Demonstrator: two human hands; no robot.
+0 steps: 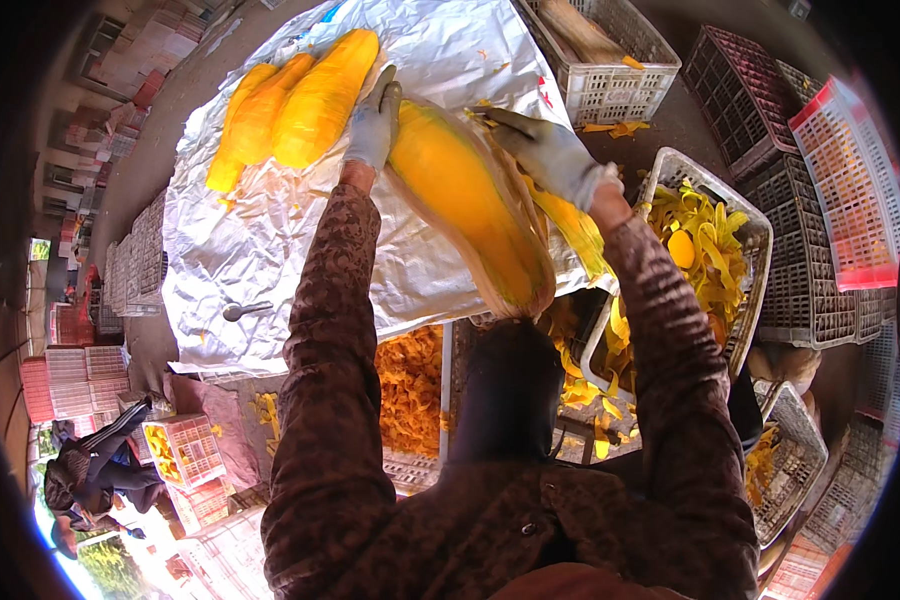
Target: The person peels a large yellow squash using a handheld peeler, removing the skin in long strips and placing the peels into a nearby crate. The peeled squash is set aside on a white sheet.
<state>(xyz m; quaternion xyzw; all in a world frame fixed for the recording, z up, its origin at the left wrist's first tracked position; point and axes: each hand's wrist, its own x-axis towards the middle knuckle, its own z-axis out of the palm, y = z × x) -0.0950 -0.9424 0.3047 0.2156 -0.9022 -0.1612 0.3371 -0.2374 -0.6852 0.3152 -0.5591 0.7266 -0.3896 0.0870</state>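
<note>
A large, partly peeled squash (465, 195) lies slantwise on a crinkled white sheet (420, 262), its near end towards my body. Bare orange flesh shows on top, with tan rind along the sides. My left hand (373, 124), in a grey-white glove, presses against its far left end. My right hand (544, 150), gloved too, is at its far right side, fingers bent. Whether it holds a small tool is hidden. Beneath my right wrist a yellow-orange piece (570, 229) stretches towards the table edge. Several peeled squashes (326, 101) lie together left of my left hand.
A metal spoon (247, 310) lies on the sheet. Crates of peelings (697, 240) stand at right, and orange shreds (410, 390) fill one below the table. An unpeeled squash (581, 30) sits in a crate beyond. Stacked crates (802, 247) line the right; another person (97, 472) is lower left.
</note>
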